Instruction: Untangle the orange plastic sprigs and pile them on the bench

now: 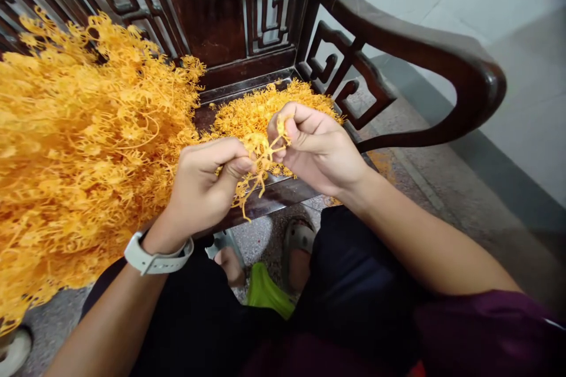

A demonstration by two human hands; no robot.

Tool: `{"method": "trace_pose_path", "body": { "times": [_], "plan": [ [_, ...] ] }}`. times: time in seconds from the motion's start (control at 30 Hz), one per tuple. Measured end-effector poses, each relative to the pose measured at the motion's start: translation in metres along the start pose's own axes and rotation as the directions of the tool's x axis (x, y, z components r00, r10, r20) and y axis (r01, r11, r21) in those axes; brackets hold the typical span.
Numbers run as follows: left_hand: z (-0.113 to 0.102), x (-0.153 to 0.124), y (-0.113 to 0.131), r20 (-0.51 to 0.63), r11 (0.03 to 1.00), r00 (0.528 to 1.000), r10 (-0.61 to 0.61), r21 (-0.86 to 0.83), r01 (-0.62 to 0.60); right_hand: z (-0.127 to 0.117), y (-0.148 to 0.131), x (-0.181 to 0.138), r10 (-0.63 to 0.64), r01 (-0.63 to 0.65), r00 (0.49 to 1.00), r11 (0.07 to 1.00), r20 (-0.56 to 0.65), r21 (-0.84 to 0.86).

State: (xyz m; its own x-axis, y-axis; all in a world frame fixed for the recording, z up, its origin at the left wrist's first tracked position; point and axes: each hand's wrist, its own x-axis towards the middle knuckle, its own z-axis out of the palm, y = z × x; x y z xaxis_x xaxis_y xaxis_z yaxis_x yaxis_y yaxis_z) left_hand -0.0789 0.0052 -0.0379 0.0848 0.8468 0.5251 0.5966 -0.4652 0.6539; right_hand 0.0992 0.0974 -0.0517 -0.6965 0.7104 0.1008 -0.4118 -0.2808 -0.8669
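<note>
The left hand (pixel 203 188) and right hand (pixel 318 150) are close together, both pinching 1 small tuft of orange branching strands (pixel 260 159), while a big heap (pixel 84 141) far outsizes the smaller pile (pixel 274 109) on the dark wooden chair seat (pixel 260 197)

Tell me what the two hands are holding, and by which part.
A small tuft of orange branching strands: the left hand and right hand each pinch its upper part between thumb and fingers; its lower end hangs free.

Bright, even indoor light, soft shadows.
The left hand (pixel 203 188) and right hand (pixel 318 153) stayed sharp; wide-angle distortion bowed the wooden armrest (pixel 442 53) near the edge.
</note>
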Motion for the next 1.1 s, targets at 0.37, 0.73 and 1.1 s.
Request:
{"method": "trace_pose_path", "body": {
  "times": [0.37,0.73,1.1],
  "plan": [
    [-0.002,-0.020,0.010,0.166,0.983,0.981,0.096,0.140,-0.120,-0.157,-0.009,0.064,-0.406,0.098,0.819,0.796,-0.406,-0.597],
    [0.013,-0.012,0.006,0.107,0.979,0.987,-0.123,0.173,0.103,-0.102,0.001,0.046,-0.520,0.259,0.853,0.495,-0.045,-0.829],
    [0.018,-0.014,0.003,0.131,0.944,0.937,-0.323,-0.021,0.329,-0.029,-0.004,0.005,-0.282,0.413,0.911,0.644,0.302,-0.644]
  ]
}}
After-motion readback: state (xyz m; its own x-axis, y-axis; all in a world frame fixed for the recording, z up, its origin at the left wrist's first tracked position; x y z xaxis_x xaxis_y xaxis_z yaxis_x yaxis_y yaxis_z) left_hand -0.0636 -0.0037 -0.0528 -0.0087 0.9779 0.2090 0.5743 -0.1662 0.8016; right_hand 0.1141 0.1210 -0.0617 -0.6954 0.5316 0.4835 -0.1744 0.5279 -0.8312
